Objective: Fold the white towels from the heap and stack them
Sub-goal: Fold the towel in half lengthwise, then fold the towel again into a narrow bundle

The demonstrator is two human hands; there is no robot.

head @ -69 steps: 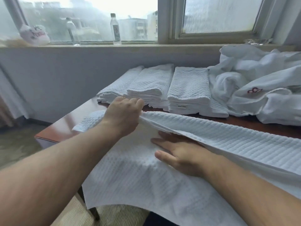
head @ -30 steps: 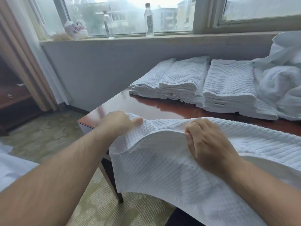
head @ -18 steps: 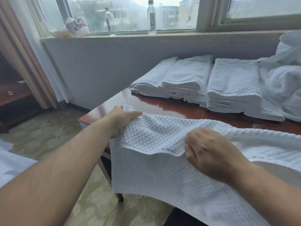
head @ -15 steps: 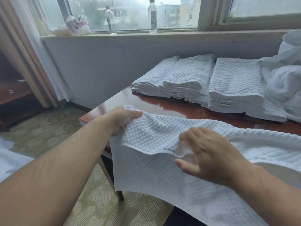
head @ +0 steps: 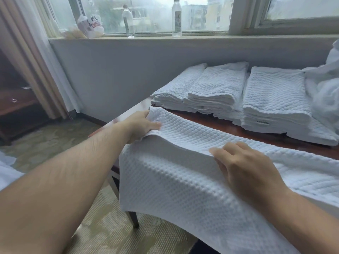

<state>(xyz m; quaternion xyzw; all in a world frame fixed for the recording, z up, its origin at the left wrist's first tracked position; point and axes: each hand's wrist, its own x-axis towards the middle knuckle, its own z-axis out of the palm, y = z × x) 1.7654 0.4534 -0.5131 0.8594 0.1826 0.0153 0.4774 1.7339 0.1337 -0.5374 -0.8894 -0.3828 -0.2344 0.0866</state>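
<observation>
Your left hand (head: 145, 125) is pinching the far corner of one waffle towel (head: 183, 184) draping over the surface (head: 236, 127); your right hand (head: 245, 162) is gripping its fold. Three folded stacks (head: 218, 88) are sitting behind.

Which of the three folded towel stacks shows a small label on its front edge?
The rightmost stack, beside the unfolded heap; the left stack and middle stack show only plain white edges.
</observation>
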